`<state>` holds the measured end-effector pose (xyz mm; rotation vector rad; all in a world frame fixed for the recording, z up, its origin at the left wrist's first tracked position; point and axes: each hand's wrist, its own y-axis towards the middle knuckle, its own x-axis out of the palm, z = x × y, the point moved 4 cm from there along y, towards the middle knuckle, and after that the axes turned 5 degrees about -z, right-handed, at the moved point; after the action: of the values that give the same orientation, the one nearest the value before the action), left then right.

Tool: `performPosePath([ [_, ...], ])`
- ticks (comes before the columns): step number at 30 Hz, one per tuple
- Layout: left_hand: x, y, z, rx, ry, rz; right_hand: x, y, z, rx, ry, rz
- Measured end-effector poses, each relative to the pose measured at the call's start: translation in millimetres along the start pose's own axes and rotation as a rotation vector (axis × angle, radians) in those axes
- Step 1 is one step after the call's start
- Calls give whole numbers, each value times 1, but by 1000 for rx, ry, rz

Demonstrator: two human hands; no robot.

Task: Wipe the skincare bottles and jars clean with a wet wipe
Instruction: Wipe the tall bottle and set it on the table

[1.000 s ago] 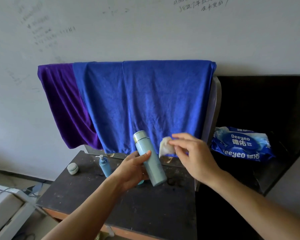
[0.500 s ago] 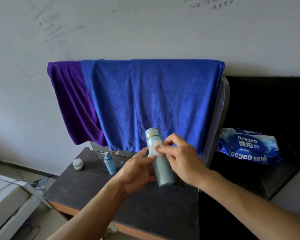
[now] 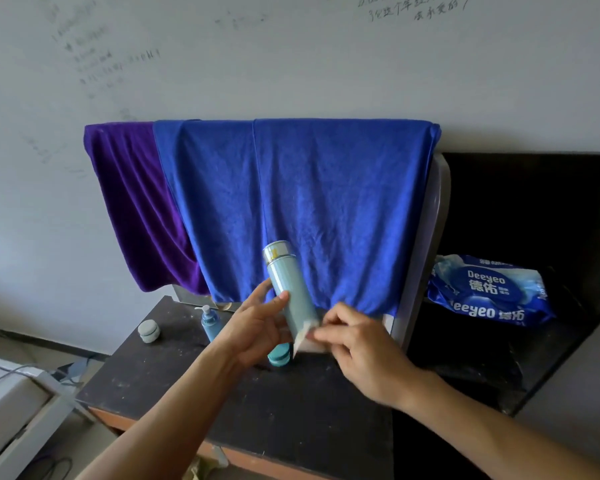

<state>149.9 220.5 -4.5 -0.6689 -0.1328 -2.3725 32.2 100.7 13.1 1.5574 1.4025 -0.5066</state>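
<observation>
A tall pale teal bottle (image 3: 289, 288) with a silver cap is held upright, slightly tilted, above the dark table (image 3: 174, 379) by my left hand (image 3: 257, 327), which grips its lower half. My right hand (image 3: 357, 344) pinches a white wet wipe (image 3: 303, 336) against the bottle's lower end. Behind my left hand stand a small blue pump bottle (image 3: 209, 322) and a teal jar (image 3: 278, 356), partly hidden. A small pale round jar (image 3: 149, 330) sits at the table's back left.
A blue towel (image 3: 309, 209) and a purple towel (image 3: 136, 209) hang over a rack behind the table. A blue pack of wet wipes (image 3: 489, 291) lies on a dark shelf at the right. A white appliance (image 3: 11, 407) stands at the lower left.
My right hand brought the wipe onto the bottle near its cap, then slid it down to the bottle's lower end. My left hand has kept hold of the bottle.
</observation>
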Motion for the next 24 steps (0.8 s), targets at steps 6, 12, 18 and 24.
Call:
performPosePath([
  [6,-12,-5,-3,-66,-13,94,-12,-19,26,189,252,79],
  [12,10,-7,-24,-182,-13,80,-40,33,22,224,170,210],
  [18,24,-17,-25,-221,71,-181,-35,61,7,123,0,113],
  [24,8,-27,-23,-173,84,-141,-18,37,-4,27,-87,18],
])
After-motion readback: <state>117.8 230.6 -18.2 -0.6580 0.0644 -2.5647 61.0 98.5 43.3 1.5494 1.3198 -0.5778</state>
